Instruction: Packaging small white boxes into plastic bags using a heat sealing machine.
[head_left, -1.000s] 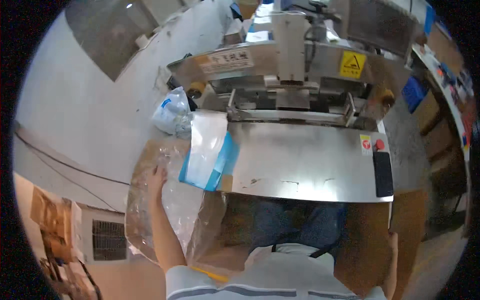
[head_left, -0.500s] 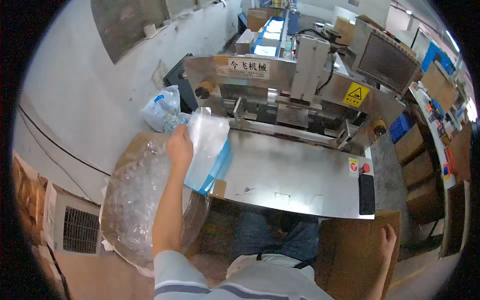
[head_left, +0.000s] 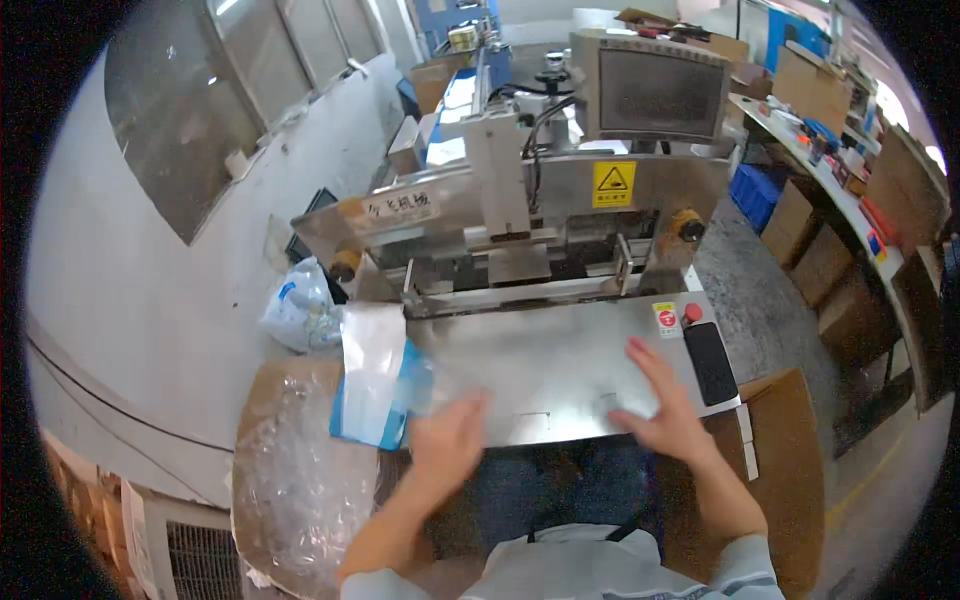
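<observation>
My left hand (head_left: pixel 450 435) is over the front left of a bare metal machine table (head_left: pixel 540 370), fingers curled and blurred by motion. A smeared, see-through plastic film (head_left: pixel 430 378) seems to trail from its fingertips. Left of that hand lies a stack of white, shiny flat bags (head_left: pixel 374 345) on a blue wrapper (head_left: pixel 365 425). My right hand (head_left: pixel 668 410) hovers above the table's front right, thumb and fingers spread, with nothing in it. Close beside it on the right is a black phone-like slab (head_left: pixel 711 362).
Behind the table stands the machine's press head (head_left: pixel 515 260), with a monitor (head_left: pixel 660 95) above. A red button (head_left: pixel 692 313) sits at the right edge. An open carton of clear plastic (head_left: pixel 305 480) is at left; another cardboard box (head_left: pixel 790 470) is at right.
My left hand has left the white bags and come right and nearer. My right hand has risen from beside the right-hand box to above the table. The view has shifted too.
</observation>
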